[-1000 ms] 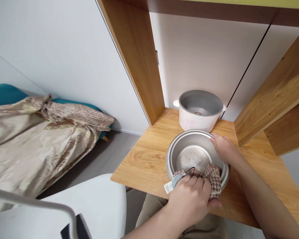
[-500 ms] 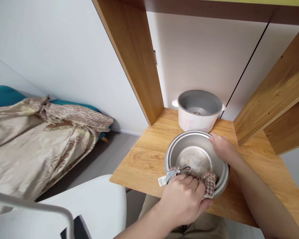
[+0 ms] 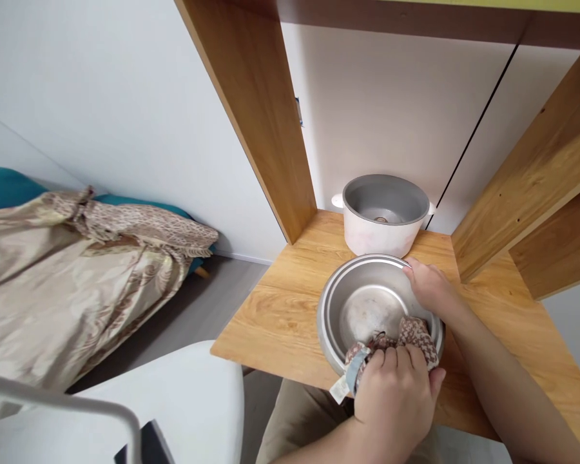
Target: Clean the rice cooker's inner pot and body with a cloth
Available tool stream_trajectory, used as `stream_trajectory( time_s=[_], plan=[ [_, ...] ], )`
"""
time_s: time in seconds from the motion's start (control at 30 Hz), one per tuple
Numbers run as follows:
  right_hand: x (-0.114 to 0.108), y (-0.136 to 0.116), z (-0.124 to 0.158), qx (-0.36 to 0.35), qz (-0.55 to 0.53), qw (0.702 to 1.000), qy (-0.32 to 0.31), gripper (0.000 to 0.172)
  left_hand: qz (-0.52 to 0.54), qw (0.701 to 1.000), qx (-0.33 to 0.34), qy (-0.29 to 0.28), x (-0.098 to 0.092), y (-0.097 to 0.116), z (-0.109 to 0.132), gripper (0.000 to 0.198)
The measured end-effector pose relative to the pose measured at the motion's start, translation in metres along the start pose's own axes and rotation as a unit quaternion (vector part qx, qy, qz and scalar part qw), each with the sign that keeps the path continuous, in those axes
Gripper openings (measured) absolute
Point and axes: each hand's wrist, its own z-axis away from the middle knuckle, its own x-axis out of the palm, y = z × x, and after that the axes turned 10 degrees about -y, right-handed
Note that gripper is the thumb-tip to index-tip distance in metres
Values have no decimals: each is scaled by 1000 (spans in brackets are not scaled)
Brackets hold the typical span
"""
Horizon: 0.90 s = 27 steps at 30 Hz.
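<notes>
A round silver metal bowl [image 3: 367, 309] rests on the wooden table in front of me. My right hand [image 3: 428, 283] grips its far right rim, thumb and fingers closed over the edge. Bunched under my left hand [image 3: 396, 386] is a brown and white patterned cloth [image 3: 418, 335] with a grey-blue edge and a white tag. The fingers of that hand are wrapped round the cloth, pressing it against the bowl's near inner wall. Behind the bowl stands a white pot [image 3: 384, 235] with a grey inside and two small side handles.
The wooden table [image 3: 280, 309] has upright wooden panels [image 3: 256, 122] at its left and right and a white wall behind. A white chair [image 3: 198, 386] with a dark object on it is at the lower left. Farther left lies a sofa with a patterned cover [image 3: 77, 277].
My left hand has slid the cloth to the right along the bowl's near side. My right hand keeps its place on the rim, and the bowl has hardly moved.
</notes>
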Motion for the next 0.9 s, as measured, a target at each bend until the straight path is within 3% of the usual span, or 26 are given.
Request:
stream_trajectory(
  time_s=[0.17, 0.53, 0.77, 0.9],
  plan=[
    [-2, -1, 3, 7, 4, 1000, 1, 33, -4, 1000, 3, 4, 1, -1, -2, 33],
    [-4, -2, 7, 10, 6, 1000, 2, 34, 34, 993, 108, -26, -7, -51, 4, 42],
    [-3, -1, 5, 5, 4, 1000, 0, 36, 65, 971, 227, -30, -13, -99, 5, 47],
    [-3, -2, 6, 9, 6, 1000, 3, 35, 64, 967, 245, -23, -13, -110, 3, 49]
  ],
)
